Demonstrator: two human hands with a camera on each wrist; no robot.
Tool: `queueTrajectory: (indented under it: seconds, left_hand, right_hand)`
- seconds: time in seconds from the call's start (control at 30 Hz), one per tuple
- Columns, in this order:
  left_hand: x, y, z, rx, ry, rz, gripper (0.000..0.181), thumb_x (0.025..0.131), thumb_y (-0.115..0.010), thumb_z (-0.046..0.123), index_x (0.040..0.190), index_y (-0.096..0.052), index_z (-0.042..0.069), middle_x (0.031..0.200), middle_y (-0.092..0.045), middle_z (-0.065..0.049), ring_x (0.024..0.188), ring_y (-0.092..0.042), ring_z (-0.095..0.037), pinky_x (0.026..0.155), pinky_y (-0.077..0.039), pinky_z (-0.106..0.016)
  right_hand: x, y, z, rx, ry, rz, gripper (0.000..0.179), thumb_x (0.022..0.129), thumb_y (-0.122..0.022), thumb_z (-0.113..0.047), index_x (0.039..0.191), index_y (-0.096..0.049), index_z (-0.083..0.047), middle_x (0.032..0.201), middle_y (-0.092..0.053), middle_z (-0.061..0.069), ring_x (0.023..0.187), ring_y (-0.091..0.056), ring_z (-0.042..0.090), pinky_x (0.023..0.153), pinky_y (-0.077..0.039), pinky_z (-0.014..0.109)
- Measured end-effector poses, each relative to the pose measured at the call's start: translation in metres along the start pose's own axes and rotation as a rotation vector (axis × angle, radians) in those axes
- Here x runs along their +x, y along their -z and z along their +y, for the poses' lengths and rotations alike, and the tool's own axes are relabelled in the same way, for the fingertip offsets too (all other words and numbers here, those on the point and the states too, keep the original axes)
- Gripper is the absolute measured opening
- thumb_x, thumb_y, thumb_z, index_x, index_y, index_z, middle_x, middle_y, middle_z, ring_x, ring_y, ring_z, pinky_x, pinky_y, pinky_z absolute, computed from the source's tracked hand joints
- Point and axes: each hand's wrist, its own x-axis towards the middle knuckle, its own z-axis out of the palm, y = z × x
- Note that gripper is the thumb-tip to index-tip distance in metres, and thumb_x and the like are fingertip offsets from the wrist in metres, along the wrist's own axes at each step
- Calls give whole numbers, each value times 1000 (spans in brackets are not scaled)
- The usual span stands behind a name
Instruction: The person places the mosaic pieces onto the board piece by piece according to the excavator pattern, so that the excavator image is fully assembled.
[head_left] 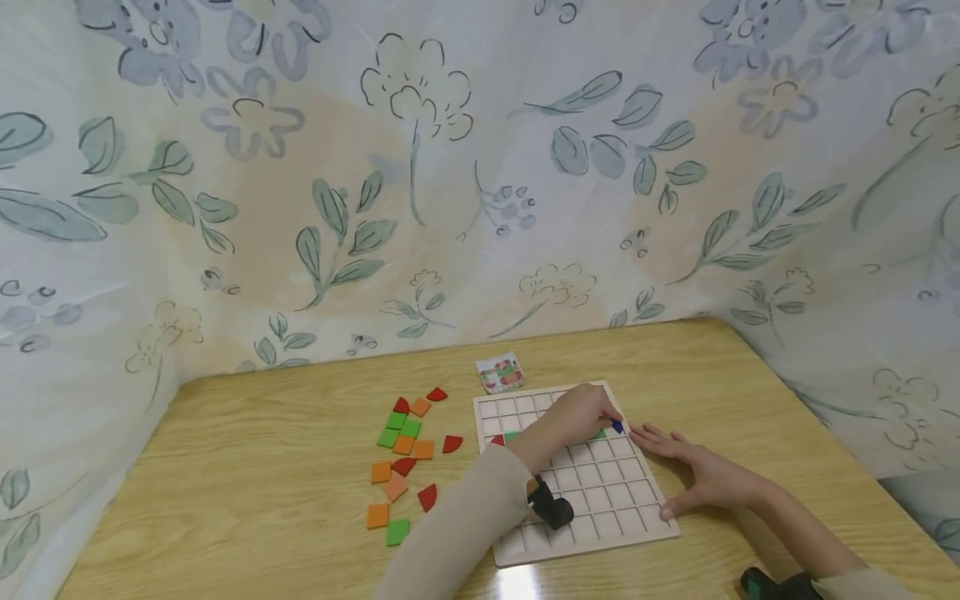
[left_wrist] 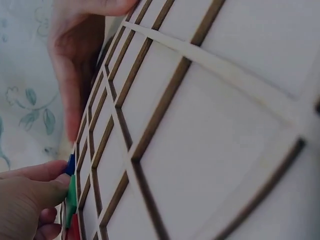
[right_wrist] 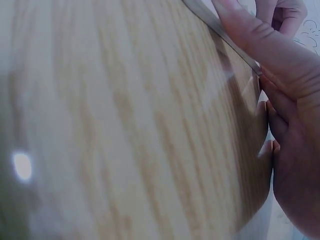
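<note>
A pale square grid board (head_left: 615, 500) lies on the table, marked into square cells. My left hand (head_left: 577, 415) reaches across it to the far right part, pinching a small blue piece (head_left: 617, 426) between thumb and fingers at the board's right edge. Close by these fingertips, a green piece (left_wrist: 71, 195) and a red piece (left_wrist: 75, 227) show in the left wrist view. My right hand (head_left: 697, 473) rests along the board's right edge, fingers spread, thumb on the rim near the front corner. A red quarter-circle (head_left: 497, 440) and a green piece (head_left: 512, 437) lie in the same row, partly behind my left arm.
Loose orange squares (head_left: 381, 472), green squares (head_left: 397, 532) and red quarter-circles (head_left: 452, 444) are scattered left of the board. A small card with a coloured pattern (head_left: 499, 372) lies behind the board. Floral cloth (head_left: 450, 208) hangs behind the wooden table (head_left: 262, 475).
</note>
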Motion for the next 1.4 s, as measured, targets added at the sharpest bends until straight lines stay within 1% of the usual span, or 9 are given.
queueTrajectory:
  seconds: [0.23,0.37,0.47,0.57,0.77,0.93,1.07,1.27,1.4]
  left_hand:
    - [0,0,2,33,2,-2,23,90,-60,13,108,-70,23,97,-66,4,87,-60,-6,67,-42,-11]
    - [-1,0,3,73,-9,10,26,91,-58,14,112,-68,24,99,-66,5,89,-59,-5,70,-43,-11]
    - [-2,0,3,70,2,43,23,90,-60,16,109,-70,23,97,-66,8,89,-58,-4,71,-43,-10]
    - [-3,1,4,39,14,62,17,90,-61,18,102,-73,21,93,-67,9,86,-59,-3,70,-43,-10]
    - [-4,2,6,47,31,45,14,89,-62,21,98,-73,21,89,-65,10,80,-56,-2,65,-41,-11]
    - [-2,2,9,60,7,40,14,89,-62,19,97,-73,21,89,-66,10,85,-58,-3,71,-43,-11]
    - [0,2,9,34,-7,32,15,89,-62,16,96,-74,21,90,-68,11,87,-60,-2,74,-43,-10]
    - [1,0,9,37,-1,35,17,89,-61,15,96,-74,22,92,-68,11,89,-60,-2,76,-44,-10]
    - [3,-3,9,43,19,31,18,89,-61,15,96,-74,25,93,-68,13,91,-59,-2,79,-43,-11]
  right_hand:
    - [0,1,-1,1,3,1,92,68,-79,-32,143,-32,-4,146,-24,26,135,-7,-9,100,4,3]
    - [0,1,0,-9,10,-1,92,69,-79,-32,142,-32,-3,148,-25,21,135,-7,-10,100,4,3]
    - [-1,1,0,-2,6,-3,91,69,-78,-31,142,-32,-3,149,-25,18,135,-7,-10,100,4,2]
    - [-1,1,-1,10,3,-4,91,70,-78,-31,142,-32,-3,150,-24,15,135,-7,-10,100,4,2]
    - [-1,2,-3,13,0,-13,91,70,-77,-31,143,-30,-4,150,-23,16,135,-6,-9,100,4,3]
    - [-1,2,-3,7,4,-13,91,70,-77,-31,143,-30,-4,149,-23,18,136,-6,-8,100,5,3]
    - [0,1,-2,3,9,-2,91,70,-78,-30,143,-30,-3,149,-24,17,135,-7,-9,100,4,3]
    - [-1,0,-2,18,3,-3,91,70,-78,-29,143,-30,-3,149,-24,19,135,-7,-10,100,4,3]
    - [-1,0,-1,25,-4,-6,91,70,-78,-29,143,-30,-4,149,-23,21,134,-7,-11,99,4,2]
